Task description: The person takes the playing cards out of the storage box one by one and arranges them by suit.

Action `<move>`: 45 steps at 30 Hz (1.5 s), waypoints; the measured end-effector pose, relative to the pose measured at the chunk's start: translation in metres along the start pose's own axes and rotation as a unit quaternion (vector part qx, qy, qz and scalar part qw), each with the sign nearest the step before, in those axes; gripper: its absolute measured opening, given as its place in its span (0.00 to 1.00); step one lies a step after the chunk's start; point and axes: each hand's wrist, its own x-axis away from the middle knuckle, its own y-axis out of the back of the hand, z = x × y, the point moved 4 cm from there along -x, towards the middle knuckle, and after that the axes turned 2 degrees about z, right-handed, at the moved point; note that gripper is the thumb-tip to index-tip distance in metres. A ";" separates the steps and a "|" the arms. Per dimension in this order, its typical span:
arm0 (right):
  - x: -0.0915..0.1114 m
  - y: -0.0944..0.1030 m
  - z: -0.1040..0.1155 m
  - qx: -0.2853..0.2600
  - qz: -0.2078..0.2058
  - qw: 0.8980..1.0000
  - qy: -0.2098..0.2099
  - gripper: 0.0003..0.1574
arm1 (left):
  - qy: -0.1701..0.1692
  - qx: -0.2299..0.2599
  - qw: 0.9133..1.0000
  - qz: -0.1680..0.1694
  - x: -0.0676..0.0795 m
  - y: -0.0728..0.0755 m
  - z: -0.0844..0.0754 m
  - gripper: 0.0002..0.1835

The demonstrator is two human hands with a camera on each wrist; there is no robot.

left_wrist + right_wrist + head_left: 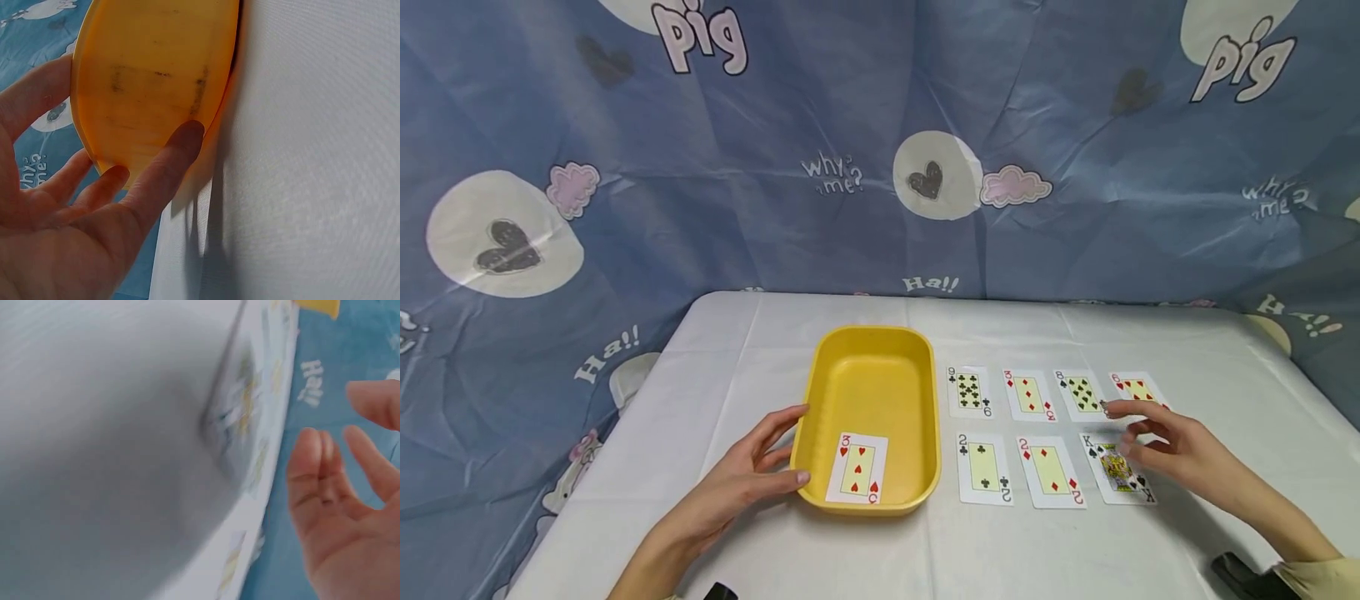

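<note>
My left hand (748, 467) touches the left side of a yellow tray (801, 454); in the left wrist view its thumb and fingertips rest against the tray's outer wall (150, 81). Inside the tray lies a three of hearts (856, 469). Over the right end of the card rows hovers my right hand (1176, 442), its fingers loosely bent and holding nothing. Below its fingertips is the king of spades (1112, 479), blurred in the right wrist view. Just beyond the fingers, the six of hearts (1135, 387) is partly covered.
Face up on the white cloth (1000, 550) are a nine of clubs (967, 404), three of diamonds (1026, 404), eight of spades (1078, 400), two of clubs (983, 479) and two of diamonds (1048, 483). A blue printed curtain (850, 242) hangs behind the table.
</note>
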 end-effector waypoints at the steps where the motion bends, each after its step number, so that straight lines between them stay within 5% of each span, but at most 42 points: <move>1: -0.005 -0.002 0.006 -0.014 0.001 1.000 0.007 0.28 | 0.000 -0.001 1.000 -0.001 0.000 0.000 0.000 0.42; 7: -0.033 -0.023 0.042 -0.056 -0.010 0.997 0.051 0.24 | 0.000 -0.001 1.000 0.003 0.001 0.000 0.001 0.42; 18: -0.083 -0.088 0.107 -0.028 0.018 0.995 0.094 0.19 | 0.001 -0.005 1.000 0.001 0.001 0.001 0.001 0.41; 25: -0.114 -0.135 0.132 -0.017 0.111 0.988 0.107 0.21 | 0.001 0.005 1.000 0.001 0.000 0.000 0.002 0.41; 35: -0.176 -0.188 0.142 0.061 0.297 0.948 0.101 0.31 | 0.005 0.001 1.000 -0.004 -0.001 0.001 0.001 0.41; 42: -0.209 -0.209 0.131 0.157 0.354 0.917 0.098 0.43 | 0.005 -0.001 1.000 -0.004 -0.001 0.002 0.002 0.41; 45: -0.219 -0.213 0.124 0.177 0.356 0.914 0.085 0.42 | 0.006 -0.002 1.000 -0.003 0.000 0.002 0.001 0.41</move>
